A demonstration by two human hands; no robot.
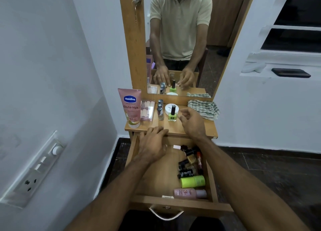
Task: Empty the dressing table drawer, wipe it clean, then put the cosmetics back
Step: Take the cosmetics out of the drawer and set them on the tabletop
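Observation:
The wooden drawer [173, 203] is pulled out below the dressing table top [173, 129]. Along its right side lie several nail polish bottles [190, 159], a neon green bottle [192, 181] and a pink bottle [189, 193]. On the top stand a pink Vaseline tube [130, 107], a clear box of small pink items [147, 110], silver-capped bottles [160, 109], a white jar [168, 107] and a green nail polish [172, 116]. My right hand [192, 123] hovers just right of the green polish, fingers loosely curled, holding nothing. My left hand [152, 142] rests flat at the top's front edge, over the drawer's back.
A green-striped cloth [203, 108] lies at the back right of the top. The mirror [180, 39] rises behind it. A switchboard [34, 170] is on the left wall. A window sill [255, 74] with a black object [291, 72] is at the right. The drawer handle [165, 215] is near my body.

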